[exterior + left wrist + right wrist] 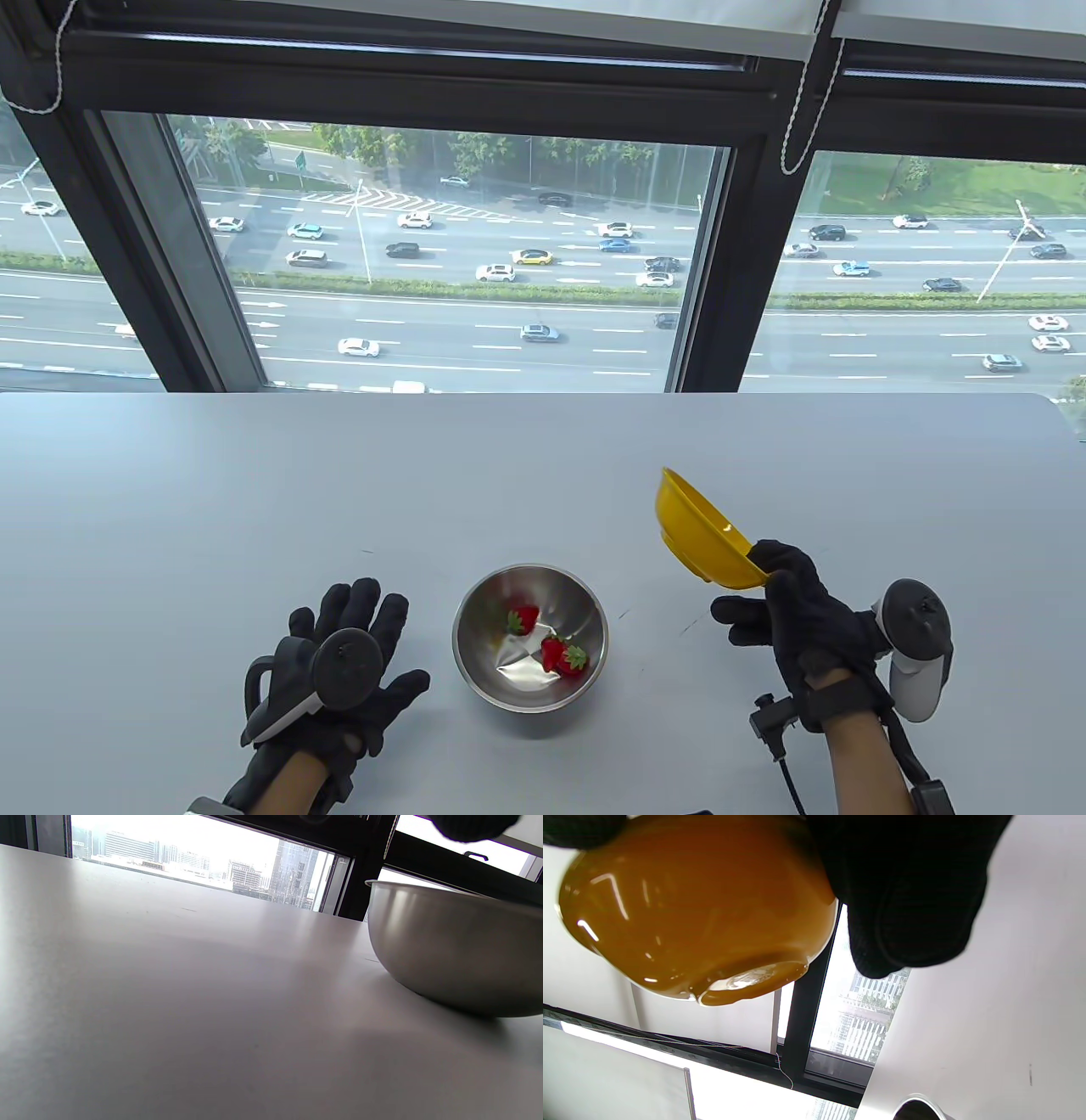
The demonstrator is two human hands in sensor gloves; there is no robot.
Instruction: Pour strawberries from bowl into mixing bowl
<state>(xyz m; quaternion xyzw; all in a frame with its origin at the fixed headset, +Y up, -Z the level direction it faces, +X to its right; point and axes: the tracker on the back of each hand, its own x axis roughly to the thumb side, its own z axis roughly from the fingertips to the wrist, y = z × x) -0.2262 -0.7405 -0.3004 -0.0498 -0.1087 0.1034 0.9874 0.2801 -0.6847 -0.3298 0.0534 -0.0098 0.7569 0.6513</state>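
A steel mixing bowl (475, 632) stands on the table near its front, with strawberries (562, 655) inside. My right hand (785, 594) grips a yellow bowl (700, 531) by its rim, tilted steeply on its side above the table, right of the mixing bowl. In the right wrist view the yellow bowl's underside (691, 908) fills the upper left, with my gloved fingers (908, 891) beside it. My left hand (356, 654) rests flat on the table, fingers spread, left of the mixing bowl and apart from it. The mixing bowl's outer wall (454, 946) shows in the left wrist view.
The grey table (254, 509) runs back to a large window (441, 255) with dark frames. A blind cord (802, 110) hangs at the upper right. The table's right rear corner (1056, 407) is rounded.
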